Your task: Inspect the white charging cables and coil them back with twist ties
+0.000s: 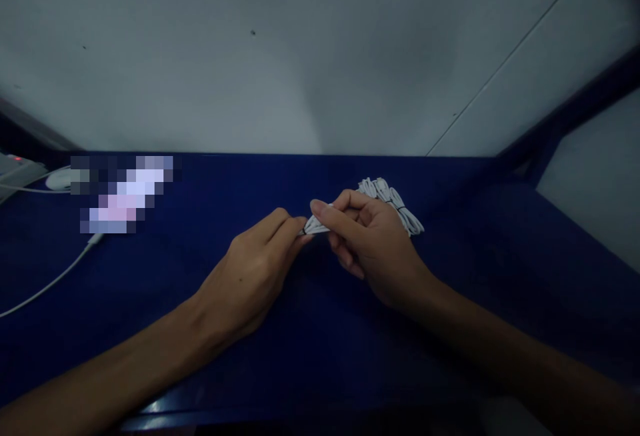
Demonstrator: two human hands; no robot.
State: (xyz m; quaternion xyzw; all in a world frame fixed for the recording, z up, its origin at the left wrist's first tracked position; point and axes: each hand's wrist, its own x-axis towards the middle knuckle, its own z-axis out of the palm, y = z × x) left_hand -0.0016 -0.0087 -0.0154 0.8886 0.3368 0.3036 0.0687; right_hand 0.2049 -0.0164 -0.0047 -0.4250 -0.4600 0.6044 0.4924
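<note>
Both hands pinch one white cable bundle (316, 225) – left hand (250, 276) at its near-left tip, right hand (373, 239) around the middle – its long axis crosswise.

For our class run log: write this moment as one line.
left hand: pinching white cable bundle | right hand: gripping same bundle | behind: more coiled cables | surface: blue table

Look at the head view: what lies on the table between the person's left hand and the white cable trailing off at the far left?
Nothing: in the head view, only bare blue table lies between the left hand and the white cable.
</note>
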